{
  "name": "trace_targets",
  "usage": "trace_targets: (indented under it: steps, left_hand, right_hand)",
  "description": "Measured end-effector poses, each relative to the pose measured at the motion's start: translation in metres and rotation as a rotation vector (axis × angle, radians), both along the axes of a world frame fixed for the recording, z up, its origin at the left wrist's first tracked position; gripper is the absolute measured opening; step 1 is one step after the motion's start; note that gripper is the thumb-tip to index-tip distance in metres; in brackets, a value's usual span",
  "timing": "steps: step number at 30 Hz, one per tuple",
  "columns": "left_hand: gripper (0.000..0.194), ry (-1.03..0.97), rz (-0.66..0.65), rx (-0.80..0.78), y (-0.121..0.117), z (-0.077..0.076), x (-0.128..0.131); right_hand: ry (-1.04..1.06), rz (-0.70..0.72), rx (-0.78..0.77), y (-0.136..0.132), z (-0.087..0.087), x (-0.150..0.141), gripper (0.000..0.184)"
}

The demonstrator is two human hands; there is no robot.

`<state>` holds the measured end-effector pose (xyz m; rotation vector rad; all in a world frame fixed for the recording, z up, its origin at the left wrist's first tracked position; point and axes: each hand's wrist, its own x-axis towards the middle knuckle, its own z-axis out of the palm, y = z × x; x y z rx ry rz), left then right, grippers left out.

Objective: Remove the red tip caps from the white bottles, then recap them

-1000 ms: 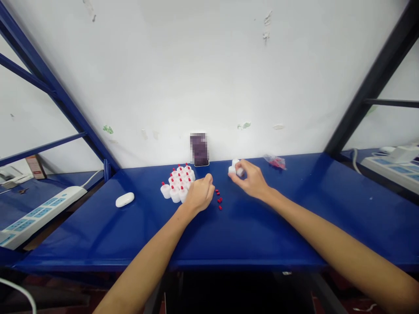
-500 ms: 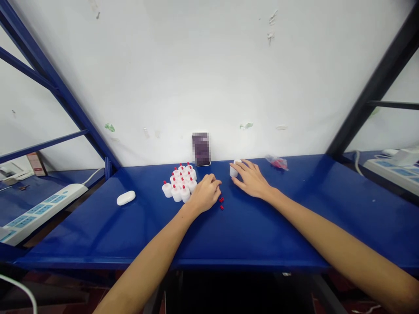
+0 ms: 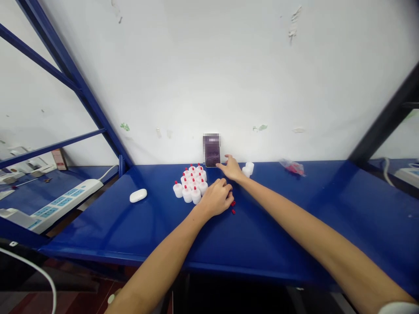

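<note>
Several small white bottles (image 3: 187,194) with red pointed tips stand bunched on the blue table. Just right of them, my left hand (image 3: 216,198) rests low with its fingers curled in; what they hold, if anything, is hidden. A few small red caps (image 3: 233,211) lie beside its fingertips. My right hand (image 3: 233,169) has its thumb and index finger apart at the lower right edge of a phone (image 3: 212,150) that leans on the wall. Whether it touches the phone I cannot tell. Behind my right wrist stand white bottles without red tips (image 3: 249,167).
A white oval case (image 3: 138,195) lies on the left of the blue table (image 3: 278,235). A clear bag with red pieces (image 3: 293,167) sits at the back right. Beyond the blue frame post (image 3: 88,104) is a white power strip (image 3: 67,203).
My right hand has let go of a white bottle and moved left to the phone. My left hand stays by the red caps. The camera view has shifted slightly left.
</note>
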<state>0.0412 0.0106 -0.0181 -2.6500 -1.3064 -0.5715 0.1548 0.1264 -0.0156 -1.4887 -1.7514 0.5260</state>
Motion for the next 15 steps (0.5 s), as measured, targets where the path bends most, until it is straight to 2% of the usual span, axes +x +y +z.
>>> trace_targets:
  steps: [3,6,15]
  left_hand:
    - [0.019,-0.008,-0.012,0.008,-0.001,0.001,0.0]
    - [0.019,-0.012,-0.034,0.027,-0.002,0.002,0.0]
    - [0.019,0.009,-0.035,0.055,-0.003,0.003,0.0]
  right_hand:
    - [-0.012,0.001,-0.039,0.028,-0.007,-0.012,0.053]
    - [-0.036,0.02,-0.073,0.046,-0.011,-0.014,0.044]
    - [-0.127,-0.05,-0.094,0.057,-0.014,-0.017,0.041]
